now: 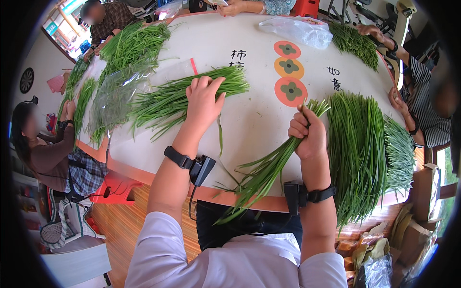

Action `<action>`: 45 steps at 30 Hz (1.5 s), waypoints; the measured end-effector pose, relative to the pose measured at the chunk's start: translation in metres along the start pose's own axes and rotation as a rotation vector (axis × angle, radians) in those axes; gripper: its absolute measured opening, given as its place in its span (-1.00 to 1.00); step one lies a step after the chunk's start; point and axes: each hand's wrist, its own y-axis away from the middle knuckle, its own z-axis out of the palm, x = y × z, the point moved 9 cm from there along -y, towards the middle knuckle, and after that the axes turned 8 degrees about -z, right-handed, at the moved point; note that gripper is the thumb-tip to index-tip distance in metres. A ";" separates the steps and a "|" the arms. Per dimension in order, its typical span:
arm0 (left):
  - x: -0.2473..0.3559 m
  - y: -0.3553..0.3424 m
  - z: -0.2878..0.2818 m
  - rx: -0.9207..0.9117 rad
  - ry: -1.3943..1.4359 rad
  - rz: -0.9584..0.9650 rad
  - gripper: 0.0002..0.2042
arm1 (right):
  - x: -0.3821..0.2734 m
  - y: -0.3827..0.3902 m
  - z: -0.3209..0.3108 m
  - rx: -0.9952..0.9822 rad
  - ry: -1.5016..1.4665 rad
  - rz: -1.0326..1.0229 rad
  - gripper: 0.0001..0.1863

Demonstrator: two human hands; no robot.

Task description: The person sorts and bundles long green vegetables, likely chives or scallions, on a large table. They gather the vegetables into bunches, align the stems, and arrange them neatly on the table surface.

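Note:
My left hand (204, 98) rests on a loose pile of long green leafy stalks (163, 105), fingers bent and apart, thumb out to the side. My right hand (306, 132) is closed around a bunch of the same stalks (257, 185), whose long ends slant down over the table's front edge. Just right of that hand lies a large aligned heap of stalks (355, 149), with a paler bundle (398, 149) beside it. A clear plastic bag (115, 96) lies left of the pile under my left hand.
The white table (235, 134) has orange edging and painted discs. Co-workers sit left (57, 158), back left (103, 31), at the back (259, 6) and right (427, 115), with more greens (137, 43). A red stool (122, 192) and boxes (420, 192) flank the table.

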 end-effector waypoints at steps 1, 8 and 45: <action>-0.005 -0.002 0.003 -0.006 -0.027 -0.037 -0.76 | 0.002 0.001 0.001 0.006 0.008 0.005 -0.89; -0.011 -0.005 0.004 0.046 -0.018 0.011 -0.86 | 0.007 0.003 0.000 0.034 0.061 -0.004 -0.89; 0.097 0.061 0.019 -0.460 0.922 -0.161 -0.83 | 0.026 0.016 0.030 -0.125 0.369 -0.200 -0.82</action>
